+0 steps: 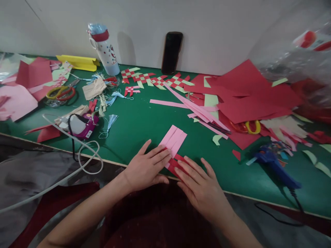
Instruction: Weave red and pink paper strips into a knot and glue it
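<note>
Pink paper strips [173, 139] lie side by side near the table's front edge, meeting red strips [182, 169] at their lower end. My left hand [147, 167] rests on the left side of this paper, its fingertips over the place where pink and red meet. On the right, my right hand [200, 181] lies with spread fingers on the red strips. The fingers of both hands are extended and apart. How the strips pass over or under each other is partly hidden beneath my fingers.
Loose pink strips [198, 110] and large red sheets [240, 93] lie beyond at right, near a blue glue gun [278, 165]. Woven pieces [157, 81], a bottle [104, 51] and a phone [172, 52] stand or lie behind. A white cable [89, 146] loops at left.
</note>
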{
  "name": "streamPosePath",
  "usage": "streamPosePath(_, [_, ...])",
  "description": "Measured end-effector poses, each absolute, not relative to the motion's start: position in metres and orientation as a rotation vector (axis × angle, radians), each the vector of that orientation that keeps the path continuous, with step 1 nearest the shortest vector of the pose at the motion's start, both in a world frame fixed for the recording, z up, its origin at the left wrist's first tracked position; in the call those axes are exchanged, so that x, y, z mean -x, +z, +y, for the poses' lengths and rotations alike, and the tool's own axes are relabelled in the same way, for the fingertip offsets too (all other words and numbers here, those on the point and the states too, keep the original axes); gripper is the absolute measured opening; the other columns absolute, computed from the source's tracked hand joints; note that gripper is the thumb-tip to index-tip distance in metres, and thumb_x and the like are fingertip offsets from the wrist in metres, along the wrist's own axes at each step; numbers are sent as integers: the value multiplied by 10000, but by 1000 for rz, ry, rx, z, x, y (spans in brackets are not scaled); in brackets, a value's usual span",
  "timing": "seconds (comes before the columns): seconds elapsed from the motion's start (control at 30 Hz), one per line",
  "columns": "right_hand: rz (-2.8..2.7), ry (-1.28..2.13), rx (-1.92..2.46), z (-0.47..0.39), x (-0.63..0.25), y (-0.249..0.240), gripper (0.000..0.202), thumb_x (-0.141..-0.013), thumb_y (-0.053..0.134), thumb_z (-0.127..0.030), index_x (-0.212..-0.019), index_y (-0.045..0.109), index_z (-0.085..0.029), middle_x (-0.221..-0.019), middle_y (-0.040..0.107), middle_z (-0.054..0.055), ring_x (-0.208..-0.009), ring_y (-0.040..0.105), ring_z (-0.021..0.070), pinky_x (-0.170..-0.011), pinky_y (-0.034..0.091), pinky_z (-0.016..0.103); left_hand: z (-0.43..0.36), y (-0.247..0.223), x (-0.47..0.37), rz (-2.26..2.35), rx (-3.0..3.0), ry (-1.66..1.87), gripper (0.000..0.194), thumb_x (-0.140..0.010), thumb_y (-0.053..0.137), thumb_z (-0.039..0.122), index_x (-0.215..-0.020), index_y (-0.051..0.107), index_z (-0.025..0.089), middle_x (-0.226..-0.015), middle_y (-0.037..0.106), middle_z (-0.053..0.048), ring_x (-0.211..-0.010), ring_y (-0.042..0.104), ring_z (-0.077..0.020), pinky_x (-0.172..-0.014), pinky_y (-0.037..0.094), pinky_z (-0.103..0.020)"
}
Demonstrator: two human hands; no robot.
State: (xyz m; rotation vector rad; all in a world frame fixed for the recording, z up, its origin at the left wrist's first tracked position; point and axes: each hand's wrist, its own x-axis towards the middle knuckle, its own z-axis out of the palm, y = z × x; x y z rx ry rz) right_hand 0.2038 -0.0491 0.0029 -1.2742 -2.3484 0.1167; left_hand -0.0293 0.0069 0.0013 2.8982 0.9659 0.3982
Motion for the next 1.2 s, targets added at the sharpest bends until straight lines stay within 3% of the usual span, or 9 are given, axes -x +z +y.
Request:
streamPosePath(0.37, [-2430, 142, 1261, -35, -222, 8, 288, -983, 455, -271, -1171, 672, -289, -1279, 675, 5, -1314, 494, 251, -1162, 142, 550, 3, 2, 30, 1005, -2821, 530, 660, -943, 330, 654, -1368, 495, 177, -1395, 566, -101, -1325, 480, -217, -1190, -101, -476])
streamPosePath(0.6, [-2444, 43, 1251, -30, -227, 11, 312, -965, 490, -315, -1228, 638, -239, -1322, 643, 52, -1358, 440, 245, -1151, 226, 497, -6, 3, 41, 945, -2873, 527, 579, -958, 372, 609, -1328, 541, 196, -1375, 582, -111, -1341, 460, -245, -1185, -66, -513])
streamPosePath(0.87, [-2537, -36, 1371, -11, -198, 9, 380, -985, 446, -363, -1296, 605, -212, -1375, 602, 74, -1349, 433, 294, -1125, 220, 531, -6, -2, 41, 968, -2819, 507, 571, -953, 387, 611, -1329, 536, 207, -1391, 570, -98, -1346, 451, -238, -1193, -30, -515])
streamPosePath(1.2, [-2511, 48, 1393, -6, -203, 7, 433, -1004, 381, -422, -1330, 570, -208, -1375, 602, 76, -1327, 455, 274, -1126, 215, 510, -4, -1, 38, 1023, -2821, 482, 495, -938, 475, 570, -1308, 555, 251, -1354, 590, -73, -1291, 486, -248, -1181, 92, -538])
